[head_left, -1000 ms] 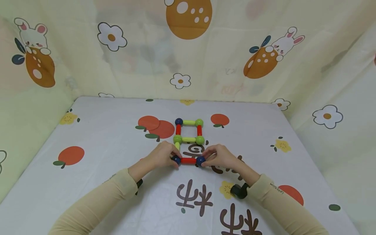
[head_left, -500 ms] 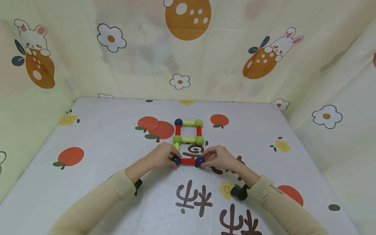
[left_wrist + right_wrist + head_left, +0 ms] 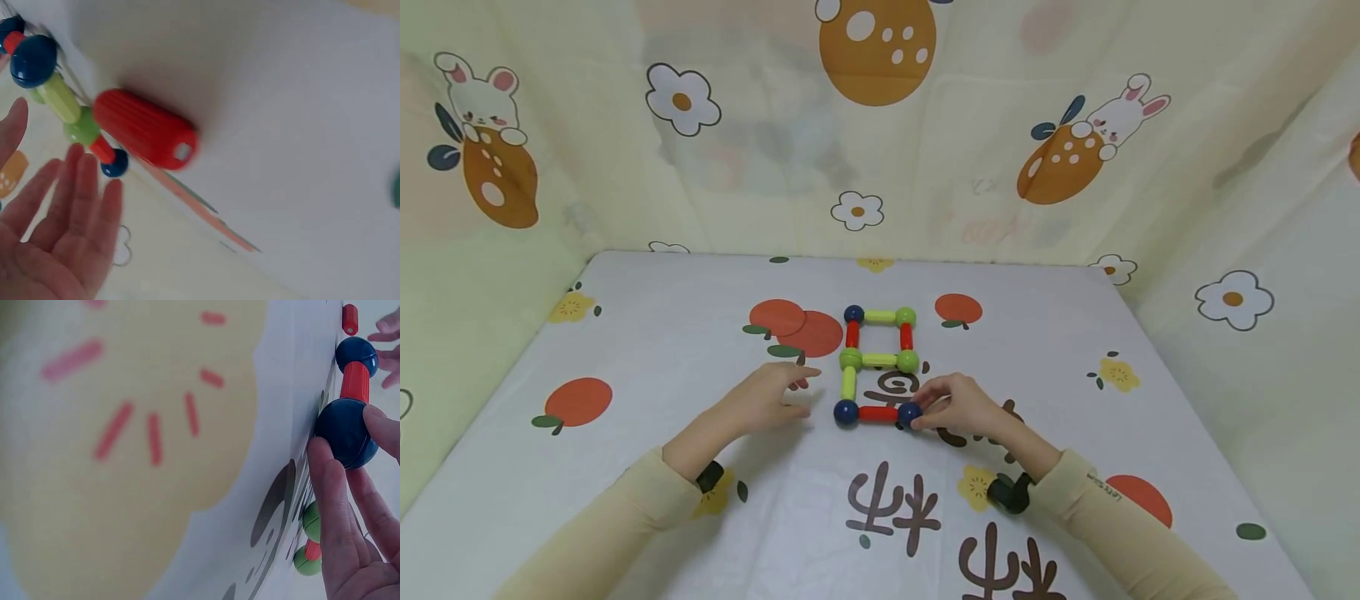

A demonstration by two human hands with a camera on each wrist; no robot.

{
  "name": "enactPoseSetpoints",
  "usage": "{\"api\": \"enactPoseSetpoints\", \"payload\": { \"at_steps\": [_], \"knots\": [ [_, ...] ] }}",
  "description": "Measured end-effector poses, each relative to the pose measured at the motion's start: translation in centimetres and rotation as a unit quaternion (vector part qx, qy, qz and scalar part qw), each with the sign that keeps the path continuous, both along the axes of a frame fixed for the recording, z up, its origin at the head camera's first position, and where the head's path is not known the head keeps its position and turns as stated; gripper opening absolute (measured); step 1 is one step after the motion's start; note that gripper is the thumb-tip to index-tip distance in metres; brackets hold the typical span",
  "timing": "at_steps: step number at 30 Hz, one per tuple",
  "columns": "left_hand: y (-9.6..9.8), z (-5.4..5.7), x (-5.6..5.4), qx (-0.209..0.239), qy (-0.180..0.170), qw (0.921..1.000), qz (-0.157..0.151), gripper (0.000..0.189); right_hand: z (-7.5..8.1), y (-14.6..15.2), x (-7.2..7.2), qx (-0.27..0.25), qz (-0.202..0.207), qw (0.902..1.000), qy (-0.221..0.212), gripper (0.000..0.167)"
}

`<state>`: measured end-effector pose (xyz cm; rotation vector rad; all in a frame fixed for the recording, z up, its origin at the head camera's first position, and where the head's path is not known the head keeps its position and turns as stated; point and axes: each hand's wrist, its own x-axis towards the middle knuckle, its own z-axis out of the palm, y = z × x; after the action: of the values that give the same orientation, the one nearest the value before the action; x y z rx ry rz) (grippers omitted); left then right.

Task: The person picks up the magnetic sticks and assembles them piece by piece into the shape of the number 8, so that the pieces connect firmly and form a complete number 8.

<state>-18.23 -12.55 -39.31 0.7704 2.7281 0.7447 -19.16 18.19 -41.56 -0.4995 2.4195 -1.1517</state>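
On the table lies a frame of magnetic balls and rods, with a closed square at the far end. A yellow-green rod (image 3: 848, 383) runs from it to the near-left blue ball (image 3: 846, 412). From there a red rod (image 3: 877, 414) leads to the near-right blue ball (image 3: 910, 414). My right hand (image 3: 966, 414) pinches this ball between thumb and fingers, plain in the right wrist view (image 3: 347, 434). My left hand (image 3: 760, 402) is apart from the frame on its left, fingers extended. Near it a loose red rod (image 3: 147, 130) lies in the left wrist view, hidden in the head view.
The white tablecloth (image 3: 647, 333) carries printed fruit, flowers and dark characters. Cream curtains (image 3: 760, 183) with rabbit prints rise behind the table and along both sides. A black wrist strap device (image 3: 1011, 493) hangs below the right cuff.
My left hand has let go of the near-left blue ball and moved left, uncovering the yellow-green rod. My right hand still holds the near-right blue ball.
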Motion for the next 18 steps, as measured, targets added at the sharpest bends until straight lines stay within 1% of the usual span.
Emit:
{"api": "enactPoseSetpoints", "payload": {
  "at_steps": [3,5,8,11,13,18],
  "knots": [
    [-1.0,-0.3,0.2,-0.035,0.003,0.9992,0.021,0.054,0.0,0.0,0.0,0.001,0.001,1.0,0.0,0.033],
    [-1.4,-0.5,0.3,-0.053,0.003,0.9982,0.029,0.051,0.0,0.0,0.0,0.003,0.002,1.0,0.0,0.033],
    [-2.0,-0.9,0.4,-0.068,-0.003,0.9968,0.041,0.043,0.1,0.0,0.0,0.006,0.004,1.0,-0.002,0.033],
    [-2.4,-1.2,0.5,-0.073,-0.012,0.9962,0.047,0.036,0.2,0.0,0.0,0.008,0.008,0.9999,-0.003,0.033],
    [-2.6,-1.3,0.5,-0.068,-0.019,0.9963,0.049,0.033,0.2,0.0,0.0,0.008,0.01,0.9999,-0.001,0.033],
    [-3.0,-1.3,0.4,-0.055,-0.033,0.9969,0.045,0.025,0.3,0.1,0.0,0.008,0.016,0.9998,0.006,0.033]
  ]
}}
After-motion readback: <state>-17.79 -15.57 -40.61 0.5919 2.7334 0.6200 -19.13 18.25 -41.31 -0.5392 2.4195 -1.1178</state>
